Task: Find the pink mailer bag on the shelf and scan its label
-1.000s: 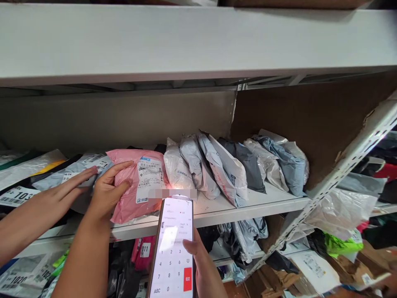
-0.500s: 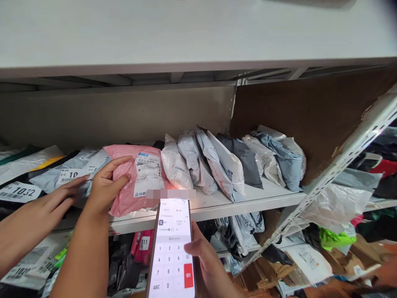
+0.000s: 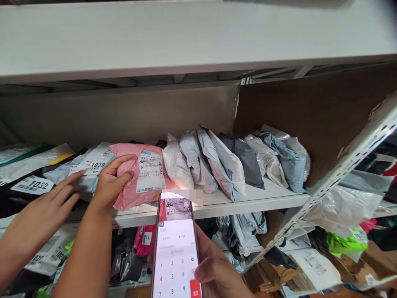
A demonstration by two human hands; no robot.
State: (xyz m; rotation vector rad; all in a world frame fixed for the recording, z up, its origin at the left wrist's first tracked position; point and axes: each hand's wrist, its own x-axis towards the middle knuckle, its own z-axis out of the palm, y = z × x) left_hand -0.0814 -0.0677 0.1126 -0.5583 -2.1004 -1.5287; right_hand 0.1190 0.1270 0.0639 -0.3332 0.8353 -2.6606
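Note:
My left hand (image 3: 114, 180) pinches the left side of a pink plastic parcel (image 3: 149, 171) at the shelf's front edge. The parcel carries a white printed label with barcodes. In my right hand (image 3: 217, 260) is a smartphone (image 3: 175, 248), upright in front of the parcel, its thumb over the screen's right edge. The screen shows a camera picture of a label above a number keypad. Light falls on the parcel near the phone's top. Another person's hand (image 3: 58, 203) reaches in from the left, its fingertips by a grey parcel (image 3: 88, 186) labelled 1039.
Several grey, white and black plastic parcels (image 3: 217, 165) lean in a row along the white shelf (image 3: 223, 207). A black parcel labelled 1032 (image 3: 35, 184) lies at left. A perforated metal upright (image 3: 341, 178) slants at right. Lower shelves hold more parcels, and brown packages (image 3: 266, 273) lie below.
The phone has shifted slightly down and right, and its screen now includes the camera picture. The other person's fingers have moved down-left, uncovering the number 1039. My left hand keeps its hold.

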